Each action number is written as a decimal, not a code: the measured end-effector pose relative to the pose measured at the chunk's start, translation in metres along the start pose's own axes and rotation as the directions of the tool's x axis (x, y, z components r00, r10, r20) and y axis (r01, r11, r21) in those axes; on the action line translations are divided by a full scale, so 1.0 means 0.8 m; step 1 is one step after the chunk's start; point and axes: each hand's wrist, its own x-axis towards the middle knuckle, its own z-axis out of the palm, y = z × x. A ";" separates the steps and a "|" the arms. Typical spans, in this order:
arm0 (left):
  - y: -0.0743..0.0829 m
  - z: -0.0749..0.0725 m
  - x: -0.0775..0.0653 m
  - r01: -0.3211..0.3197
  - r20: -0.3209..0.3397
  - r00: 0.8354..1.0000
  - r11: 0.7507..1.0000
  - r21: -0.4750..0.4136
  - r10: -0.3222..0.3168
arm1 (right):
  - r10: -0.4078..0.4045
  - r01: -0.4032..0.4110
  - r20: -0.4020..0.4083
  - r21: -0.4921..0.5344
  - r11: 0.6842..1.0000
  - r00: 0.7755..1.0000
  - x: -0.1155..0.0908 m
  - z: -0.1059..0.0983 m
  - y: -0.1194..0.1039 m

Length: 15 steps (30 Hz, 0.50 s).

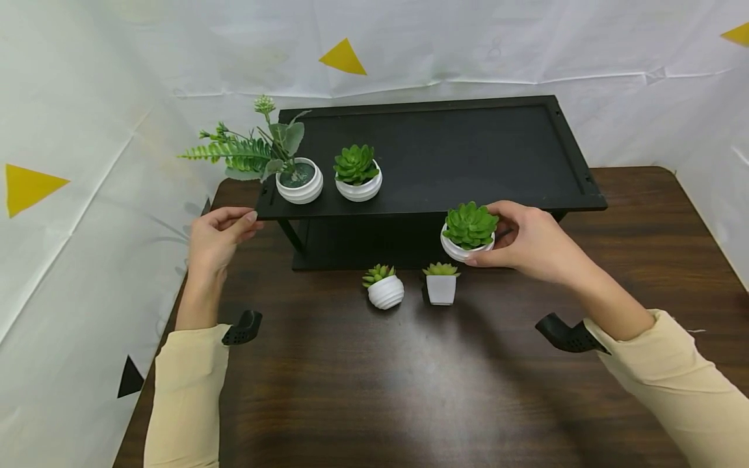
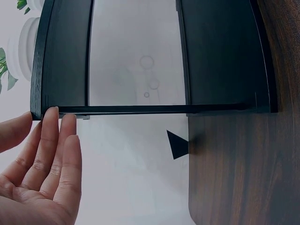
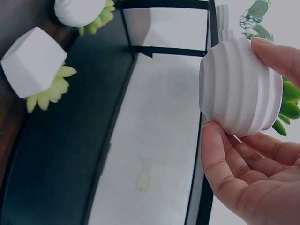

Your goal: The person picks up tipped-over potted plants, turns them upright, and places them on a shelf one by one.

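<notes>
My right hand (image 1: 532, 240) grips a potted succulent (image 1: 469, 227) by its ribbed white pot, in front of the black shelf's (image 1: 456, 156) top front edge. In the right wrist view, thumb and fingers lie on opposite sides of that white pot (image 3: 239, 89). At the shelf's front left corner, my left hand (image 1: 219, 237) pinches the top board, its thumb on one face and fingertips on the other in the left wrist view. On the shelf top stand a leafy plant in a white pot (image 1: 300, 182) and a second green succulent (image 1: 357, 172).
Two smaller succulents stand on the brown wooden table (image 1: 351, 390) before the shelf: one in a tilted round pot (image 1: 386, 292), one in a square pot (image 1: 441, 290). White sheeting (image 1: 421, 45) with yellow triangles hangs behind and at the sides.
</notes>
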 end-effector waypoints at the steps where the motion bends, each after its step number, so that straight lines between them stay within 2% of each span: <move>1: 0.000 0.000 0.000 0.000 0.000 1.000 1.000 -0.001 0.000 | -0.004 0.004 -0.002 -0.004 1.000 1.000 0.001 -0.001 -0.003; 15: 0.000 0.001 0.000 -0.001 -0.008 1.000 1.000 0.013 0.001 | -0.025 0.024 -0.036 -0.035 0.999 0.999 0.031 -0.012 -0.028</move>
